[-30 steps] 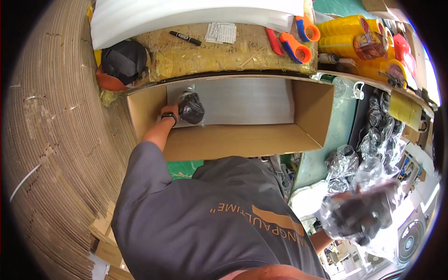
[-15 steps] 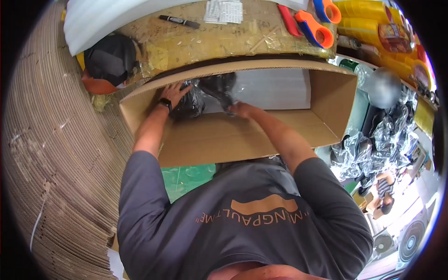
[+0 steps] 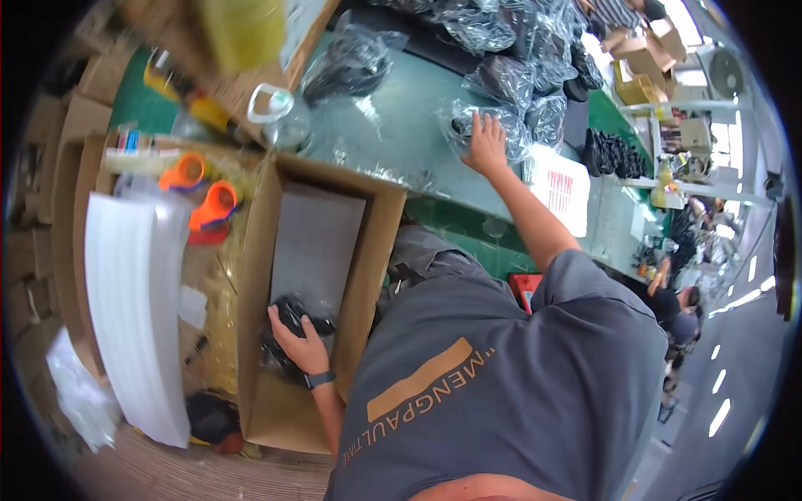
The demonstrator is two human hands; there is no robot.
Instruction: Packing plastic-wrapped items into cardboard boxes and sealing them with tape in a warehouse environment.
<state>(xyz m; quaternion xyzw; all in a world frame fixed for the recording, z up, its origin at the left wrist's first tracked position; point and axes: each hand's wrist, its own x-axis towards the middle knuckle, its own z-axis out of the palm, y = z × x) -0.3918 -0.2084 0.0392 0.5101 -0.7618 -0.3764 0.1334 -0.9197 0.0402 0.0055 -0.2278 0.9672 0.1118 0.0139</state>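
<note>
Inside a tall-sided cardboard box point(image 3: 388, 221), my left hand point(image 3: 299, 342) is cupped over a black item in clear plastic point(image 3: 280, 355), thumb and fingers on either side of it. The item lies in the end of the box nearest my wrist; what exactly it is, I cannot make out. My right arm reaches far out over a green worktable point(image 3: 393, 117). There my right hand point(image 3: 484, 146), fingers spread, touches a plastic-wrapped dark item point(image 3: 459, 125) at the edge of a heap of similar bags point(image 3: 535, 58). A white sheet point(image 3: 322, 230) lines one box wall.
Left of the box, a taped cardboard surface holds orange-handled tools point(image 3: 213, 206), a black marker point(image 3: 195, 349) and white foam point(image 3: 138, 317). A clear plastic bottle point(image 3: 284, 117) stands beyond the box. A printed white sheet point(image 3: 558, 192) lies by my right forearm. People work farther off at right.
My view has swung right. My right hand has left the box and the black item there and now reaches to the bags on the worktable. My left hand stays on the bagged item.
</note>
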